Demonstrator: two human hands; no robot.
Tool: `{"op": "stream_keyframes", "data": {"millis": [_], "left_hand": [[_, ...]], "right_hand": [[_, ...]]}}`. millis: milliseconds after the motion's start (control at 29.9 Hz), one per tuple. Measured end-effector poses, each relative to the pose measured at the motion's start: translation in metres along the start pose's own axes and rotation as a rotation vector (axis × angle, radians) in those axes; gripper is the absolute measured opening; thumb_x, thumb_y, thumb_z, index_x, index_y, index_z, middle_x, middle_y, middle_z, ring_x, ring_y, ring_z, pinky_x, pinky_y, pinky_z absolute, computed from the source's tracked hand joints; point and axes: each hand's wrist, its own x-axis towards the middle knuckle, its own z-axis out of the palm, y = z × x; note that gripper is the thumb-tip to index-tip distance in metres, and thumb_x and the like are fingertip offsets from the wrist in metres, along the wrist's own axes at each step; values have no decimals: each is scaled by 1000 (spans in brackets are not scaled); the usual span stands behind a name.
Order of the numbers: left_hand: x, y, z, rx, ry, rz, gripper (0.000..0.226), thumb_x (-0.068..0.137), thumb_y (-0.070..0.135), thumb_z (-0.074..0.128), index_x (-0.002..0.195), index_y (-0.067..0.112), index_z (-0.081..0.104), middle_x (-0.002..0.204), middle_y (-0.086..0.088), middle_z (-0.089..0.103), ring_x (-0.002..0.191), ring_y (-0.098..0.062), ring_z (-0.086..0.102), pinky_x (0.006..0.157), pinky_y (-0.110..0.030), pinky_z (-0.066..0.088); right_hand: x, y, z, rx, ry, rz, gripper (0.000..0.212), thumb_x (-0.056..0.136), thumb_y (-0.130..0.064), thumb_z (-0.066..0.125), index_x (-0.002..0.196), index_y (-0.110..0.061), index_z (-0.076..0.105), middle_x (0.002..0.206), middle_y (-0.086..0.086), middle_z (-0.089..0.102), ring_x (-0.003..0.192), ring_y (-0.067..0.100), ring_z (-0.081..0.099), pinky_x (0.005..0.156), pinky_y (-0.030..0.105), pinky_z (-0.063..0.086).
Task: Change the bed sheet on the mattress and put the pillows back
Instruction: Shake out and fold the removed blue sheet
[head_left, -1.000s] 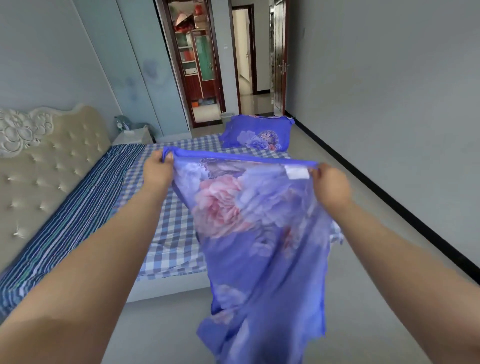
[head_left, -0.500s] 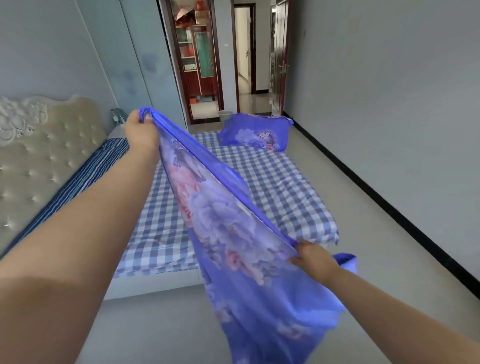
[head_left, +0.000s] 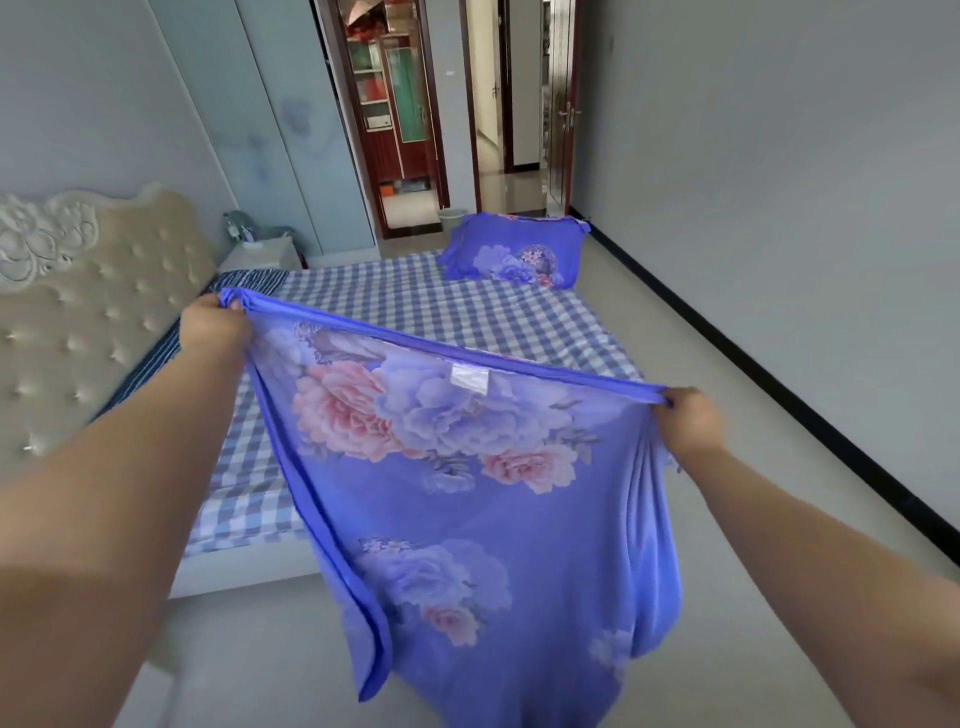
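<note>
The thin purple floral-print fabric cover (head_left: 467, 493) hangs in the air at the foot side of the bed, stretched along its top hem between both hands. The left hand (head_left: 213, 327) has its fingers curled round one bunched corner; the right hand (head_left: 691, 421) pinches the other. Behind it, the blue-and-white checked sheet (head_left: 441, 317) covers the mattress, with a matching purple floral pillow (head_left: 519, 254) at the far edge. The likely trouble: the cloth is light and slippery-looking, so a corner may slip free, and its lower end hangs low enough to drag on the grey floor (head_left: 727, 519)
</note>
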Motion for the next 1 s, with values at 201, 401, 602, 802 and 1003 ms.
{"op": "stream_keyframes", "data": {"millis": [201, 401, 602, 802, 1003], "left_hand": [[-23, -5, 7, -406, -90, -253, 29, 98, -1, 34, 89, 20, 52, 89, -3, 55, 75, -20, 51, 56, -36, 56], [4, 20, -14, -495, 169, 39, 30, 90, -6, 31, 86, 20, 43, 76, 8, 45, 77, -11, 49, 71, -18, 47], [3, 13, 10, -441, -46, 147, 24, 86, 2, 37, 78, 23, 48, 74, 3, 47, 66, -9, 43, 65, -28, 40], [5, -12, 14, -642, -7, 62, 22, 71, -4, 40, 76, 16, 44, 72, -4, 46, 60, -11, 49, 59, -23, 48], [14, 79, -26, -596, 219, 227, 32, 88, -4, 32, 76, 25, 39, 75, 10, 40, 80, -10, 39, 76, -10, 35]], "right_hand": [[55, -56, -57, 209, 312, -101, 16, 86, -7, 53, 79, 1, 66, 80, 19, 55, 72, 25, 48, 66, 26, 32], [36, -60, -41, -129, -246, -61, 25, 91, -16, 59, 97, 7, 68, 90, 24, 63, 84, 24, 58, 68, 28, 34], [41, -65, -78, 278, 310, 101, 23, 87, -9, 54, 92, 11, 65, 89, 31, 63, 83, 27, 61, 70, 38, 41], [82, -113, -145, 40, 485, -314, 27, 87, -4, 49, 104, 10, 65, 106, 34, 61, 101, 40, 56, 84, 40, 35], [69, -106, -121, -3, 362, -181, 27, 90, -13, 53, 104, 7, 64, 104, 34, 61, 97, 45, 59, 79, 43, 45]]}}
